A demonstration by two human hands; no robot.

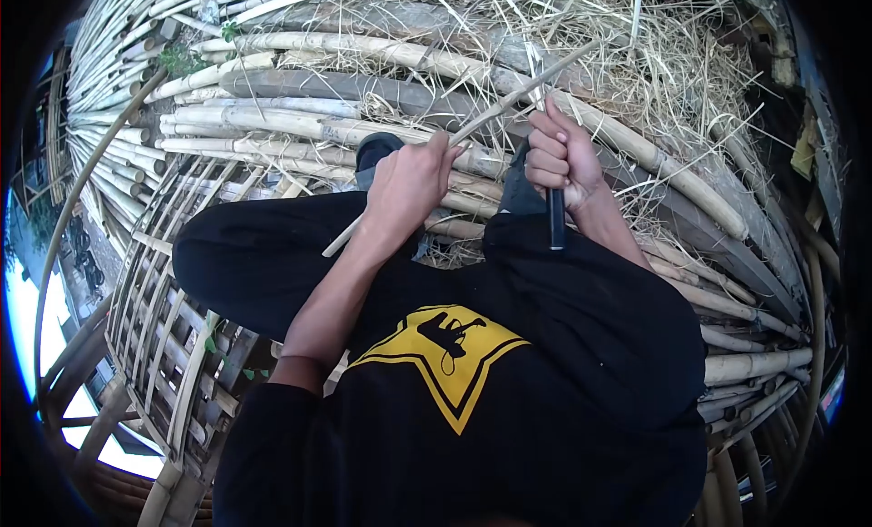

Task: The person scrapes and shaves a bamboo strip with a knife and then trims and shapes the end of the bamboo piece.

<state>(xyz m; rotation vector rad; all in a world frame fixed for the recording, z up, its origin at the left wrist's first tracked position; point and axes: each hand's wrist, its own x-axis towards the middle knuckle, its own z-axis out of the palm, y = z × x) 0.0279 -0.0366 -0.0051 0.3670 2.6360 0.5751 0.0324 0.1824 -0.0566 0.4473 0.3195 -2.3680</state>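
Pale bamboo poles [118, 100] fan out at ten o'clock, and below them, between eight and nine, stands a lattice of split strips [173, 309]. Just off twelve, toward eleven, the left hand [409, 183] has its grip clamped round a slim stick [495, 110], which slants from its low end near nine o'clock, over the dark trousers [272, 241], up to its tip at one. That fist looks well placed, behind the crossing with the blade; any steadying is best done from there, with the fingertips well clear of the edge. Resting the low end firmly against the thigh might stop the stick from rolling, but blade work should stay on the far part, away from the leg. Toward one o'clock the blade [535, 62] crosses the stick; whether it bites or only lies against it cannot be told, nor which way its edge faces. A shallow angle and light, even strokes toward one o'clock, away from the body, would probably give the best control. At two o'clock the right hand [561, 154] has its grip closed on the knife [556, 220], the black handle end jutting toward three, so a firm wrist matters there. Loose straw [654, 82] lies beyond, around one; it could snag the tip, so lifting the stick clear of it seems wise.
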